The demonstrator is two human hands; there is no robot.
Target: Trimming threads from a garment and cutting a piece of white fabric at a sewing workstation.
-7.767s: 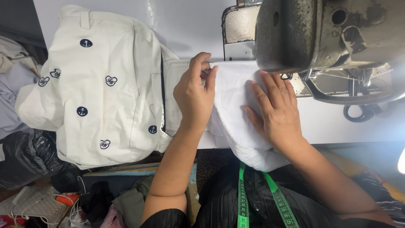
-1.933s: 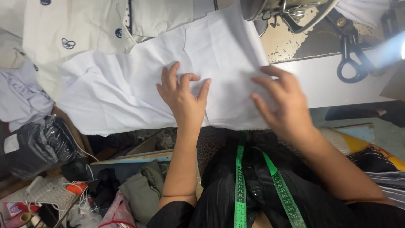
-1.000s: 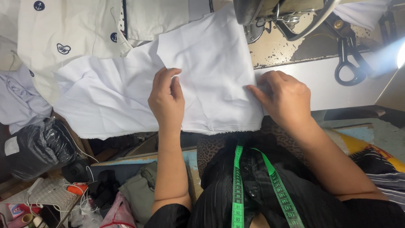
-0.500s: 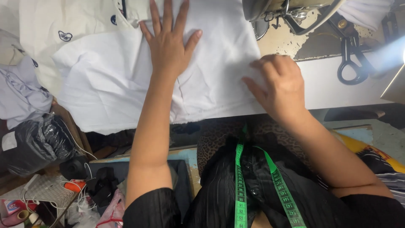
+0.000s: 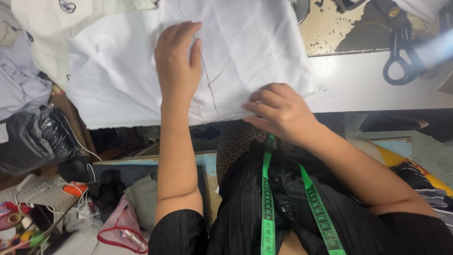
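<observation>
Head view: white cloth (image 5: 118, 71) lies under both hands (image 5: 177, 61).

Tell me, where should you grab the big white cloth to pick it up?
Probably by its near edge, coming from the person's side. The white cloth lies spread flat on the table, and that edge hangs past the table's rim, so fingers can slip under. The right hand is already at that edge; the left hand lies flat on top.

Hands (image 5: 178, 61) on white cloth (image 5: 118, 71) (creased)
</observation>
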